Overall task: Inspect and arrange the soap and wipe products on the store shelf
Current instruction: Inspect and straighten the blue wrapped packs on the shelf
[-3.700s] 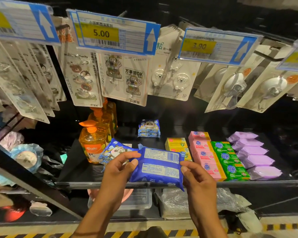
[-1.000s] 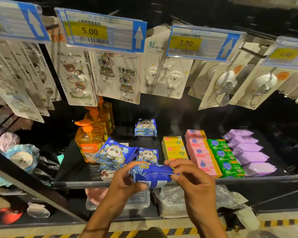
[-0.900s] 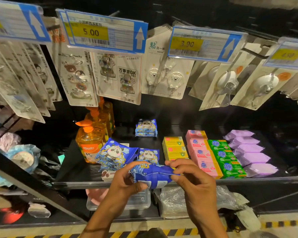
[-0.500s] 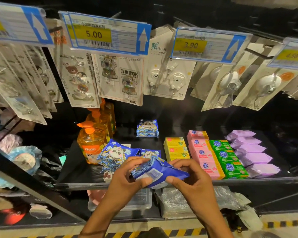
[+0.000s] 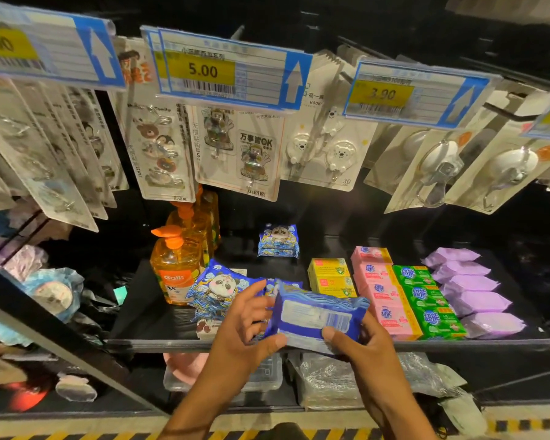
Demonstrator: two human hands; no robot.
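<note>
Wipes pack (image 5: 315,319) sits in both your hands just in front of the shelf's (image 5: 473,344) front edge, near its middle, not yet on it. A second ago it showed you only its thin edge. Now it has rolled over, so the white label and barcode face you. I judge the inspecting to be almost done, with placing still to come.

Your left hand (image 5: 238,338) pinches the pack's left end, thumb at the near corner and fingers (image 5: 251,300) curled round behind. Your right hand (image 5: 362,347) pinches the near edge, thumb on top and the other fingers hidden beneath.

Just behind the pack on the shelf lies a panda pack (image 5: 219,287), probably its kin. Soap bottles (image 5: 175,271) stand further left. Yellow boxes (image 5: 331,277), pink boxes (image 5: 385,293), green boxes (image 5: 426,300) and purple packs (image 5: 473,287) run in rows toward the right. Under the shelf stands a clear tub (image 5: 269,373); I cannot tell what it holds.
</note>
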